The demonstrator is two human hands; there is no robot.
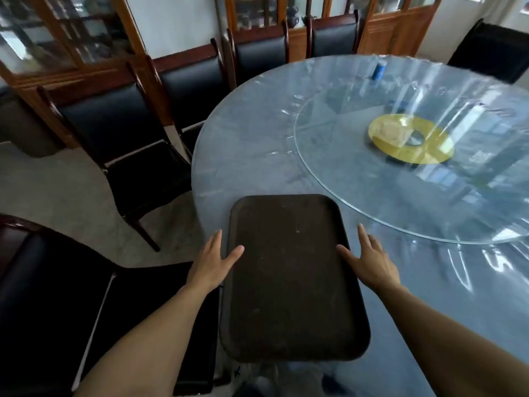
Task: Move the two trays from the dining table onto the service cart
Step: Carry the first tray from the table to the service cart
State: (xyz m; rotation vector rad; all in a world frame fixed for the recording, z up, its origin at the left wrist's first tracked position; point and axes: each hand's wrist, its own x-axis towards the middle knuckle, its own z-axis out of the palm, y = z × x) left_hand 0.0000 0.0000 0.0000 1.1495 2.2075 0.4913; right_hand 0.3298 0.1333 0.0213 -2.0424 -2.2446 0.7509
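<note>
Both hands spread wide: left hand (211,260) and right hand (369,260) flank a dark, rounded-corner tray (289,276), thumbs on its rims. The scuffed tray overhangs the round, plastic-covered desk (246,156); its near edge is blurred.

The tray (292,279) is dark brown, dulled with pale specks and scuffs. The round dining table (246,156) is blue-grey under a clear, glossy cover streaked with white glints. A yellow disc (429,144) shows at the middle of the clear glass turntable (357,196). The chairs (120,133) have black seats and backs in reddish-brown wood frames. A small blue object (379,70) is too blurred to name.
</note>
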